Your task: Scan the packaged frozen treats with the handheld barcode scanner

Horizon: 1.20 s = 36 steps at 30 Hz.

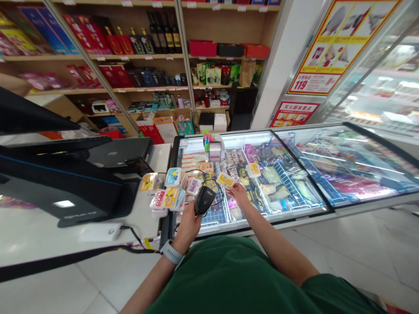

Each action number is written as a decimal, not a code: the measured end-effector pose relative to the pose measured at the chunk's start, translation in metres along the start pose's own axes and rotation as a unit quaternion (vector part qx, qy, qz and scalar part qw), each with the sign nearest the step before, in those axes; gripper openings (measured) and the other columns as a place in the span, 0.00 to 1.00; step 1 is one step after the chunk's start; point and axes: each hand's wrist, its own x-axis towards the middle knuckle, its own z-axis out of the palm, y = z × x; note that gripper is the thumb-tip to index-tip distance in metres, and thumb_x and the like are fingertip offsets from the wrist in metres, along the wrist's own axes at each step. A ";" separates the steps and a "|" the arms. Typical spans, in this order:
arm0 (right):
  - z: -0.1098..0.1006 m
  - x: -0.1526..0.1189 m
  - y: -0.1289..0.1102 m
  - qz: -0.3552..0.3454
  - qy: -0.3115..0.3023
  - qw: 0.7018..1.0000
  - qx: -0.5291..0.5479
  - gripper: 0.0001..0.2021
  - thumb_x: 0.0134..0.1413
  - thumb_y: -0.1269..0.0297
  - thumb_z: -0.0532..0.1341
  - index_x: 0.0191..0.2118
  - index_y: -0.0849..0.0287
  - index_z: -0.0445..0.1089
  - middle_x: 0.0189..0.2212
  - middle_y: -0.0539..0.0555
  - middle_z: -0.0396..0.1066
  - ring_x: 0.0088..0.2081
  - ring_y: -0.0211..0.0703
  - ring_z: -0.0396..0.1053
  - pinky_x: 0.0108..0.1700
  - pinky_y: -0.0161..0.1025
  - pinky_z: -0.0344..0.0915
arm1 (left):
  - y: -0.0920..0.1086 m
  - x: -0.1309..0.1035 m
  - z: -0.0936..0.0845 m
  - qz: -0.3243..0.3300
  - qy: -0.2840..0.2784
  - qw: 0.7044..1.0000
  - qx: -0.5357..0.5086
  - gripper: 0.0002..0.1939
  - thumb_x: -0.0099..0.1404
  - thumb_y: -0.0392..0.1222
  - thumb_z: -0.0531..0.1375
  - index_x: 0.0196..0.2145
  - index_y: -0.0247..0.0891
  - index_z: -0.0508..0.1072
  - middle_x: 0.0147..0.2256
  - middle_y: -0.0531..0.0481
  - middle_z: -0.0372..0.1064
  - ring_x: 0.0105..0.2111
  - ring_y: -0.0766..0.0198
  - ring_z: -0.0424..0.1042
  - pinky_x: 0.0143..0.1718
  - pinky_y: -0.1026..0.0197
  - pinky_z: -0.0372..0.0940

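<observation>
1. Behind it all I see tall shelves point(185, 52) of bottles, boxes and bags.
2. In front stands a glass-topped chest freezer point(301, 171), with packaged goods in wire baskets under the glass.
3. Left of it, a white desk point(29, 248) carries a black terminal point(85, 187).
4. A pile of small flat packs point(171, 197), yellow, blue and red, is heaped around the join of desk and freezer.
5. The person's left hand point(187, 224), with a pale watch point(172, 253) at the wrist, has its grip closed around a black scanner point(205, 198), just right of the pile; its cable loops over the glass.
6. The right hand point(241, 196) has its grip pinched on the near end of a yellow pack point(225, 179), which is above the freezer's glass, just beyond the scanner.
7. Another yellow-and-white pack point(253, 170) lies on the glass, to the right of the held one.
</observation>
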 end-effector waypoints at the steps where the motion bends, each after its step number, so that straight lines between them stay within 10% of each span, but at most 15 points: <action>1: -0.005 -0.005 -0.002 -0.009 0.001 1.000 0.005 0.16 0.41 0.64 0.68 0.35 0.59 0.63 0.32 0.52 0.75 0.34 0.43 0.76 0.38 0.39 0.73 | 0.003 0.002 0.003 0.004 -0.005 1.000 -0.001 0.24 0.60 0.30 0.54 0.55 0.34 0.62 0.50 0.39 0.68 0.52 0.53 0.67 0.55 0.47 0.61; 14: -0.021 -0.030 -0.023 -0.067 0.007 0.998 0.012 0.18 0.40 0.59 0.68 0.37 0.58 0.62 0.37 0.52 0.76 0.36 0.43 0.75 0.40 0.41 0.72 | 0.035 0.006 0.028 0.046 -0.043 0.998 0.006 0.23 0.59 0.29 0.54 0.52 0.34 0.64 0.48 0.39 0.70 0.49 0.52 0.69 0.52 0.48 0.64; 36: -0.011 -0.037 -0.021 -0.063 -0.005 0.998 0.006 0.19 0.39 0.58 0.69 0.37 0.58 0.65 0.37 0.52 0.75 0.37 0.42 0.74 0.41 0.42 0.72 | 0.028 0.003 0.028 0.049 -0.038 0.998 0.005 0.24 0.58 0.29 0.54 0.53 0.34 0.63 0.47 0.39 0.69 0.50 0.52 0.68 0.52 0.47 0.64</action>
